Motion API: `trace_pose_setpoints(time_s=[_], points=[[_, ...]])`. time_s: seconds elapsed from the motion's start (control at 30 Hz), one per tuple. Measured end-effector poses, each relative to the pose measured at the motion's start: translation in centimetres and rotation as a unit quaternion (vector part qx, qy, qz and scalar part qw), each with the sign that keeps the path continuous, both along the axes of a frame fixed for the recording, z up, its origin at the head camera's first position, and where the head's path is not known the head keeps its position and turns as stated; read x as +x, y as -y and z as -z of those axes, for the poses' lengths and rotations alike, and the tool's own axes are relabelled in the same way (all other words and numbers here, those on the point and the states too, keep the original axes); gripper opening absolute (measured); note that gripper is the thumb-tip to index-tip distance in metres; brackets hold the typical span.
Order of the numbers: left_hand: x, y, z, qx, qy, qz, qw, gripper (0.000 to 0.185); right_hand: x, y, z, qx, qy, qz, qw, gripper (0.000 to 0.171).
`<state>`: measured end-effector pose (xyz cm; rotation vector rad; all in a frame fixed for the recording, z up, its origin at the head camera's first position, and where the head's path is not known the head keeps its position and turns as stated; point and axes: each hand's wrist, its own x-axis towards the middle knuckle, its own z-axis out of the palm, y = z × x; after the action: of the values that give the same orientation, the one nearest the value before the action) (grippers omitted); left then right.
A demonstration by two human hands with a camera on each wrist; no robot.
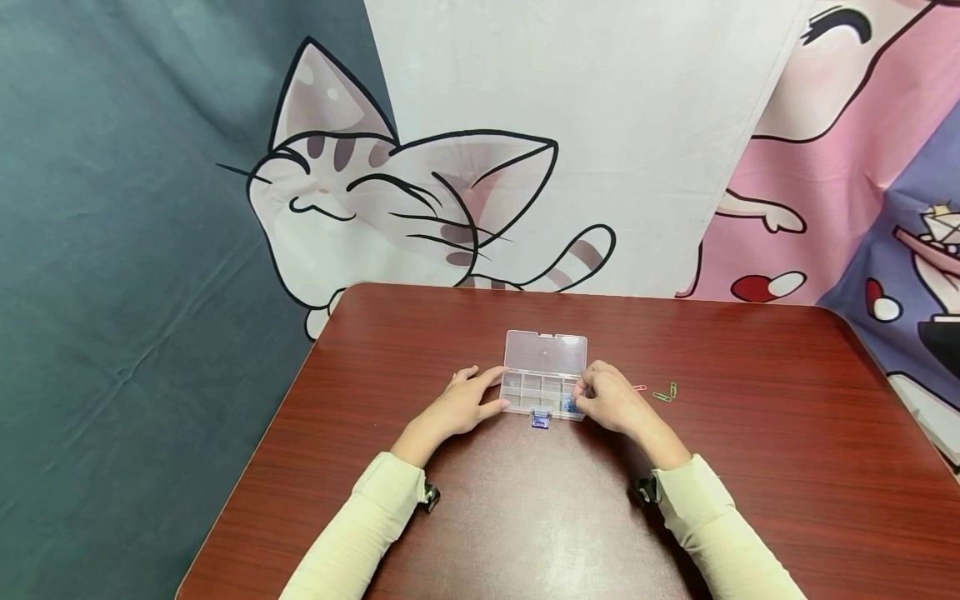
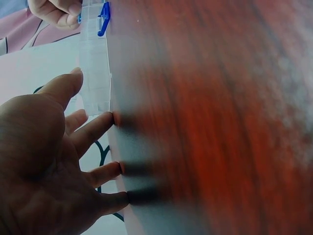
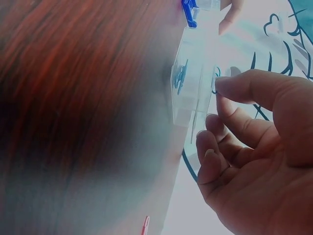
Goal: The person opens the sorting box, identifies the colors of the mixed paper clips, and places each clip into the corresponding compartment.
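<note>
Your left hand (image 1: 461,406) lies flat on the table (image 1: 375,350), fingers straight and spread, with the thumb and forefinger touching the left end of the clear plastic compartment box (image 1: 542,393). It grips nothing; judging by the pose, it braces the box so that it cannot slide sideways. The left wrist view shows the same: fingertips (image 2: 108,119) pressed down at the box's edge, palm lifted a little.

The box sits near the middle of the table, between your two hands. Its lid (image 1: 545,352) is thrown back and lies flat on the far side, so all the compartments are exposed. A small blue latch (image 1: 540,418) sticks out from the near wall toward you. A blue paper clip (image 1: 570,406) already lies in the near-right compartment.

Your right hand (image 1: 611,400) hovers at the box's right end, fingers curled, thumb and forefinger drawn together right over that corner. In the right wrist view the thumb tip (image 3: 226,87) meets the box wall by a blue clip; whether something is pinched there, I cannot tell.

Further right, apart from the box, loose paper clips (image 1: 663,393) lie on the table: one red nearest your hand, then green ones, kept within easy reach.
</note>
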<state>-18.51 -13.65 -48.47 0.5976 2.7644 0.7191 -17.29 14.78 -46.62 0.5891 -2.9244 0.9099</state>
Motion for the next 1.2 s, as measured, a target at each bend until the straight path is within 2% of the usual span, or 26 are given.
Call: trace_pose_setpoints(time_s=[0.63,0.93,1.2], points=[[-0.08,0.00,0.00,-0.005,0.002,0.002,1.0000,0.060,0.12,0.09,-0.06,0.008,0.013,0.031,0.999,0.011],[0.10,-0.07,-0.15,-0.004,0.002,0.003,1.0000,0.060,0.44,0.10,-0.01,-0.015,-0.013,0.026,0.999,0.010],[0.00,-0.01,-0.09,-0.003,0.006,0.005,1.0000,0.060,0.32,-0.42,-0.03,-0.011,0.015,0.040,0.999,0.013]])
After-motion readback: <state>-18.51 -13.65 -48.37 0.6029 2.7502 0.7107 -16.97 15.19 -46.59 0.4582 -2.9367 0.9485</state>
